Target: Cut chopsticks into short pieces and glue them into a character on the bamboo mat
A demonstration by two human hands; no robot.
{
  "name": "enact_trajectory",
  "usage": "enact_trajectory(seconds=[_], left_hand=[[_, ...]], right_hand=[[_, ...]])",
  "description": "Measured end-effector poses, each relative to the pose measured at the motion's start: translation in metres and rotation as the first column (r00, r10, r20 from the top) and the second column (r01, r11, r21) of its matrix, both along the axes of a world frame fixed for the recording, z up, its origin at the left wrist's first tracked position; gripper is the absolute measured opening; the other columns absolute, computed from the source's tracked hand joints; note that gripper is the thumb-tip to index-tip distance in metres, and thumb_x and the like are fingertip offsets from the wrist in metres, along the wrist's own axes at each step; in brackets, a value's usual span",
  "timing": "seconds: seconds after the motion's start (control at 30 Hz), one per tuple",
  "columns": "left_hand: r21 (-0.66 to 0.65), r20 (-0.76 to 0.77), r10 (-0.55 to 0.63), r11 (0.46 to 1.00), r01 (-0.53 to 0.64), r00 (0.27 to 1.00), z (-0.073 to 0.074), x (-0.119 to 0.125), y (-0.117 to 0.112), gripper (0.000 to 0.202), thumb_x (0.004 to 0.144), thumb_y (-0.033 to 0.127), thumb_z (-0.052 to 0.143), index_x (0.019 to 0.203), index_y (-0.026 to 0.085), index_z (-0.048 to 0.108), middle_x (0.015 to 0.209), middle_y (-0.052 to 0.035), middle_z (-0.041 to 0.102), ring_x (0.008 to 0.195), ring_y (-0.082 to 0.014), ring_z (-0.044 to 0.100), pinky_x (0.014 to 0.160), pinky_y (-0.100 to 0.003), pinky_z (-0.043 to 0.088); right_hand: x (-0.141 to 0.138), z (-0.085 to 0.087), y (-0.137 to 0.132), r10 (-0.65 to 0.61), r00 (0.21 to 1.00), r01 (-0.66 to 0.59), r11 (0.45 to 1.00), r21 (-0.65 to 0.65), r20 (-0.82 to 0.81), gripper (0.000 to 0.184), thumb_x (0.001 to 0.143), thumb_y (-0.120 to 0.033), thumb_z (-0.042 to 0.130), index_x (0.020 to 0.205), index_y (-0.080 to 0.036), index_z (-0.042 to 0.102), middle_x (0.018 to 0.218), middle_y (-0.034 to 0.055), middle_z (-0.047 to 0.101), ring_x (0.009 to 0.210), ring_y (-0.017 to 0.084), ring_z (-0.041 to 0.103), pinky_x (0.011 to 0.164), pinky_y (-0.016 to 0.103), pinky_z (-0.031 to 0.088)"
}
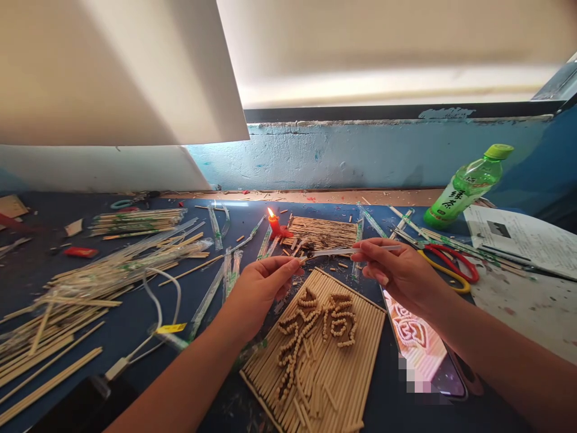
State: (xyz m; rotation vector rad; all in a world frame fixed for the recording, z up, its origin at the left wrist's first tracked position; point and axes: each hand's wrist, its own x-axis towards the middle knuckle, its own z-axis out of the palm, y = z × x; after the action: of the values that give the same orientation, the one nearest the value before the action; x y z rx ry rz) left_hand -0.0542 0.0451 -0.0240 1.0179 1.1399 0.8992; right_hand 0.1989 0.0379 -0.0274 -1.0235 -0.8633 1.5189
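My left hand is closed in a pinch, with a short pale piece of wood at its fingertips. My right hand grips a thin, translucent white stick, apparently a glue stick, between thumb and fingers. Its far end comes close to the wood piece; whether they touch I cannot tell. Below both hands lies a panel of side-by-side wooden sticks. It bears a character shape made of small wooden pieces, plus several loose short sticks. Beyond my hands burns a red candle.
Behind the hands lies a scorched stick mat. Scissors, a phone, papers and a green bottle are on the right. Chopsticks with plastic wrappers and a white cable spread over the left.
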Motion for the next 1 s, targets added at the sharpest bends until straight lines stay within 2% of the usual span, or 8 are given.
enact_trajectory(seconds=[0.3,0.43,0.83,1.0], left_hand=[[-0.007,-0.026,-0.026,1.000,0.025,0.999,-0.0024,-0.0008,0.0006,0.030,0.077,0.047,0.080,0.085,0.019,0.078,0.078,-0.0044,0.068,0.056,-0.0077,0.041,0.049,-0.019,0.031],[-0.007,-0.019,-0.015,1.000,0.015,1.000,-0.0002,0.0003,-0.0002,0.028,0.077,0.046,0.080,0.085,0.020,0.078,0.083,-0.0049,0.070,0.058,-0.0082,0.043,0.051,-0.020,0.034],[-0.016,-0.015,-0.014,1.000,0.013,1.000,0.0029,0.0016,-0.0009,0.025,0.076,0.045,0.080,0.082,0.021,0.077,0.081,-0.0037,0.070,0.055,-0.0088,0.044,0.049,-0.021,0.034],[-0.008,0.002,-0.008,1.000,0.008,1.000,0.0019,0.0006,-0.0003,0.025,0.075,0.045,0.079,0.084,0.022,0.077,0.083,-0.0040,0.071,0.057,-0.0100,0.047,0.049,-0.022,0.036]], right_hand=[[-0.0002,0.0067,-0.0013,-0.019,1.000,0.019,1.000,0.013,-0.018,0.017,0.082,-0.032,0.081,0.090,-0.018,0.078,0.082,0.0057,0.077,0.043,0.001,0.040,0.051,0.020,0.044],[0.0004,0.0061,-0.0006,-0.019,1.000,0.020,1.000,0.014,-0.006,0.017,0.081,-0.032,0.083,0.088,-0.017,0.078,0.082,0.0058,0.077,0.043,0.001,0.042,0.047,0.019,0.041],[-0.0016,0.0036,-0.0016,-0.015,0.999,0.015,1.000,0.000,0.028,0.019,0.079,-0.033,0.084,0.090,-0.018,0.078,0.083,0.0063,0.078,0.044,0.003,0.044,0.046,0.020,0.039],[0.0026,0.0063,0.0033,-0.063,0.998,0.063,0.998,0.020,0.014,0.017,0.078,-0.032,0.084,0.086,-0.018,0.078,0.083,0.0060,0.077,0.044,0.003,0.041,0.046,0.021,0.038]])
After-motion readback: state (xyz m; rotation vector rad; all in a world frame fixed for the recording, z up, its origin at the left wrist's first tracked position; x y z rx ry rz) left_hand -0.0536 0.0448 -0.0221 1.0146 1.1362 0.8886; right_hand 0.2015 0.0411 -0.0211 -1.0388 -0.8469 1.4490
